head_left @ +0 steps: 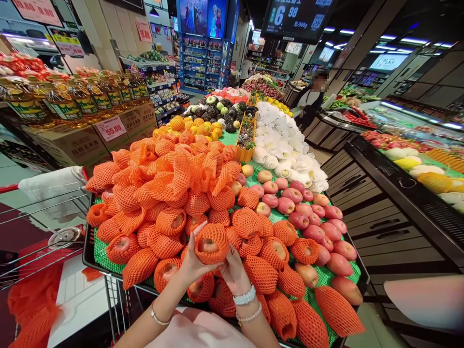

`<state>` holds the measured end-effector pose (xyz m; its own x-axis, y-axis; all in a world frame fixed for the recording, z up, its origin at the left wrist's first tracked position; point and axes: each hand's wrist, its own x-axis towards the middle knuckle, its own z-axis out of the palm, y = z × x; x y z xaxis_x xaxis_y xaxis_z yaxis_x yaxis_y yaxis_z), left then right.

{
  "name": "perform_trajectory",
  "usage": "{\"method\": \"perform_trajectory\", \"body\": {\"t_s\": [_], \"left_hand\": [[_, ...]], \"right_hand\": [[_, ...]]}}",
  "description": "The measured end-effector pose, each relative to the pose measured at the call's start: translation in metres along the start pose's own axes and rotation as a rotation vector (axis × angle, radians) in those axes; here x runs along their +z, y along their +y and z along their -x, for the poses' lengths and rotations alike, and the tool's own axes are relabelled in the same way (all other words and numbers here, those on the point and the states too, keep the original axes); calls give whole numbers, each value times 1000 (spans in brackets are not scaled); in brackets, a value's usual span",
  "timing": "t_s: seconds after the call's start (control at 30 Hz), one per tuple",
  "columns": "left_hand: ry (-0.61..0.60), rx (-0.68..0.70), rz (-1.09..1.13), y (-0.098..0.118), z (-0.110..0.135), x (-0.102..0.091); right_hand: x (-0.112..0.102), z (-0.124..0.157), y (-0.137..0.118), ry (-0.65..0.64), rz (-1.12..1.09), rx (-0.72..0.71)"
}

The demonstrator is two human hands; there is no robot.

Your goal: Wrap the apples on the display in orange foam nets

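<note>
Between my two hands, over the front of the fruit stand, is an apple in an orange foam net (pixel 211 244); a patch of its skin shows through the net's opening. My left hand (pixel 194 261) cups it from the left, thumb up along its side. From the lower right, my right hand (pixel 234 269) grips it, its fingertips partly hidden behind the fruit. Around and below my hands lie many more netted apples (pixel 266 274). Empty orange foam nets (pixel 181 169) are heaped behind. Bare red apples (pixel 286 205) lie to the right on green matting.
A wire shopping cart (pixel 47 212) stands at the left, near cooking oil bottles (pixel 65 104) on cartons. White-netted fruit (pixel 279 140) fills the stand's far right. A person (pixel 311 99) is farther back. A dark display counter (pixel 398 217) runs along the right.
</note>
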<state>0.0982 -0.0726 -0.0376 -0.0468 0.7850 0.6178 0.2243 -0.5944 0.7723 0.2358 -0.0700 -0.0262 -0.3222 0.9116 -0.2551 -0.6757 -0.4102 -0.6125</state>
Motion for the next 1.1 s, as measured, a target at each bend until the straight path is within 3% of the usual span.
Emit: {"method": "perform_trajectory", "body": {"t_s": [0.07,0.17,0.23,0.33,0.4,0.47,0.53,0.8,0.93,1.1], "left_hand": [[35,-50,9,1,1,2],[145,-290,43,5,4,2],[235,-460,53,12,3,0],[328,-569,178,24,-3,-1],[342,-655,394,32,-9,2],[325,-795,587,39,-13,7],[322,-888,674,45,-15,14],[292,-883,692,43,-15,28],[192,-888,774,31,-7,30],[-65,-764,816,17,-6,17]], "right_hand": [[4,2,0,-4,29,-9],[6,5,0,40,195,-104],[5,6,-1,114,415,-244],[5,5,-3,173,695,-542],[6,4,-4,87,821,-673],[8,4,-2,-30,960,-700],[9,4,3,-65,1054,-688],[-2,1,12,-60,950,-666],[-2,2,6,112,794,-566],[-17,-9,3,341,434,-425]]}}
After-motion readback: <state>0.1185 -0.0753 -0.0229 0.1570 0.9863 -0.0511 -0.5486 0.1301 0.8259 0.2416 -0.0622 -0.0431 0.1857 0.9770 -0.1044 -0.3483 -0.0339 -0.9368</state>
